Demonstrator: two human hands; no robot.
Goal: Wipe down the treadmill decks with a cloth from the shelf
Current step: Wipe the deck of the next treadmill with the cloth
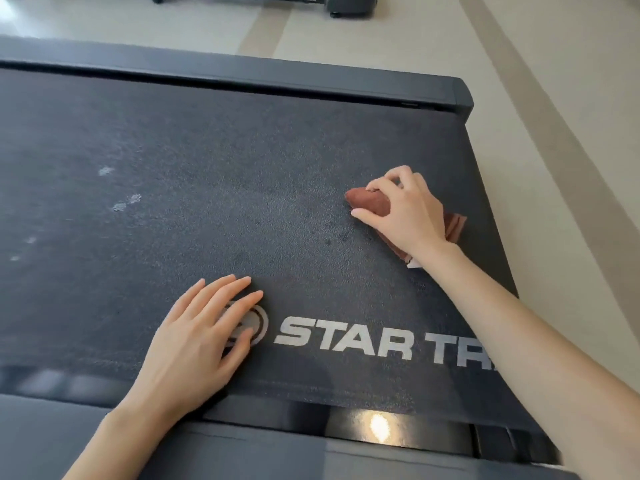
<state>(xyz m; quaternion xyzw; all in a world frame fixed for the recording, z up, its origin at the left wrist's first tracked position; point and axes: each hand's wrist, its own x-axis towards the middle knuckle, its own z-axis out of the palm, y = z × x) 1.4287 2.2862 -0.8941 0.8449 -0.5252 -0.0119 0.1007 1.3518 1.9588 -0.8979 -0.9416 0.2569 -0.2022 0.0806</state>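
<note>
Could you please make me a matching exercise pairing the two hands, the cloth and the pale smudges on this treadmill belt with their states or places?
Column one:
1 left hand
2 right hand
3 cloth
4 pale smudges

Column two:
A reddish-brown, bunched
B flat on the treadmill belt, partly over the round logo
C on the belt's left part
D curled around the cloth

Pairs: 1-B, 2-D, 3-A, 4-C

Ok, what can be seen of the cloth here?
The cloth is reddish-brown, soft-looking fabric, bunched into a wad. It lies on the treadmill belt near its right edge. The right hand grips it, fingers curled over the top, thumb at its near side. Folded layers stick out behind the hand; a pale scrap, perhaps a tag, shows by the wrist.
</note>
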